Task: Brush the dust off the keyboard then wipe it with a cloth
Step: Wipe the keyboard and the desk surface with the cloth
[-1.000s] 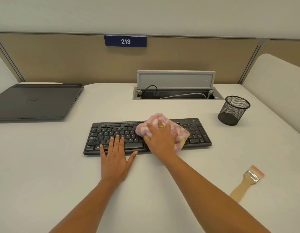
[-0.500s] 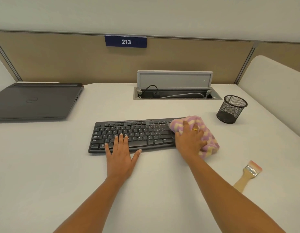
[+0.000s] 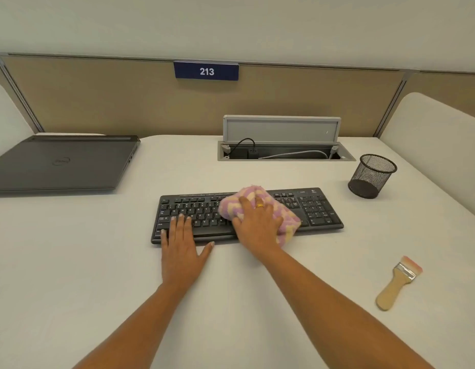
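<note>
A black keyboard (image 3: 313, 209) lies across the middle of the white desk. My right hand (image 3: 257, 225) presses a fluffy pink, purple and yellow cloth (image 3: 287, 217) onto the keyboard's middle keys, fingers spread over the cloth. My left hand (image 3: 181, 247) lies flat with straight fingers on the keyboard's left front edge and lower keys. A small brush (image 3: 397, 282) with a wooden handle and pink bristles lies on the desk at the right front, apart from both hands.
A shut dark laptop (image 3: 57, 163) sits at the back left. A black mesh pen cup (image 3: 370, 175) stands right of the keyboard. An open cable hatch (image 3: 284, 153) with cords lies behind it. Partition walls enclose the desk.
My right hand slid the cloth from the keyboard's middle to its right end, then back left to the middle. My left hand stayed on the keyboard's left front.
</note>
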A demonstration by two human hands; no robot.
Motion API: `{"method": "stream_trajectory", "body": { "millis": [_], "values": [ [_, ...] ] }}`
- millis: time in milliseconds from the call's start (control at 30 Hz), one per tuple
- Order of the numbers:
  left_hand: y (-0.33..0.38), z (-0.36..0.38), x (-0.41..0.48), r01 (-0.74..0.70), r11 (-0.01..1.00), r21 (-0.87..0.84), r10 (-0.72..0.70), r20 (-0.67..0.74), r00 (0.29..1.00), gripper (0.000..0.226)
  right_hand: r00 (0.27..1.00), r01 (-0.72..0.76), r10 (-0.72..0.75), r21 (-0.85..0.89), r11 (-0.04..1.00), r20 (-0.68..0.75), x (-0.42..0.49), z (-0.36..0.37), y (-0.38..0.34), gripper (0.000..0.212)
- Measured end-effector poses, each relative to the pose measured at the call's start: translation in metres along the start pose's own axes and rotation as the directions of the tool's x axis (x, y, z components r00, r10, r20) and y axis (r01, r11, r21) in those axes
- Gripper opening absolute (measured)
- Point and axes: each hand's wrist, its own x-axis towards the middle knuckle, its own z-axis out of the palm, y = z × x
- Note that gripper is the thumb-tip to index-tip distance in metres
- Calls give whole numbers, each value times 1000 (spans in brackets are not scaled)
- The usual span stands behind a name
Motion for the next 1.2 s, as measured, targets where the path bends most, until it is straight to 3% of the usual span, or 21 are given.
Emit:
{"method": "stream_trajectory", "body": {
  "millis": [133, 233, 367, 467, 600, 733, 867, 967, 1133, 1200],
  "values": [
    [-23, -16, 1, 95, 988, 124, -103, 66, 992, 133, 988, -156, 155, -39, 987, -28, 26, -16, 48, 45],
    [-37, -26, 0, 214, 952, 219, -238, 93, 967, 131, 953, -303, 302, -54, 951, -36, 42, -27, 78, 42],
    [-46, -27, 0, 281, 939, 198, -307, 113, 945, 132, 944, -327, 329, -50, 944, 34, 54, -28, 68, 45],
    [-45, -26, 0, 272, 944, 186, -296, 114, 948, 131, 965, -250, 255, -69, 966, 66, 54, -24, 40, 44],
    [-45, -27, -1, 274, 942, 196, -300, 116, 947, 130, 995, -35, 43, -89, 995, 91, 43, -12, -11, 42],
    [-44, -26, -3, 275, 943, 189, -297, 95, 950, 135, 966, 229, -215, -90, 969, 147, 31, 3, -54, 44],
    [-44, -27, -2, 288, 940, 182, -309, 95, 946, 137, 944, 303, -286, -90, 949, 162, 39, 7, -49, 45],
    [-43, -28, -1, 296, 931, 214, -324, 110, 940, 132, 963, 248, -230, -131, 960, 139, 54, -2, -24, 42],
    [-44, -28, -2, 314, 925, 215, -342, 108, 934, 133, 994, -70, 75, -56, 996, 84, 78, -28, 26, 39],
    [-43, -28, -2, 319, 921, 223, -348, 105, 932, 137, 985, -154, 163, -126, 980, 60, 86, -34, 48, 38]
  ]
}}
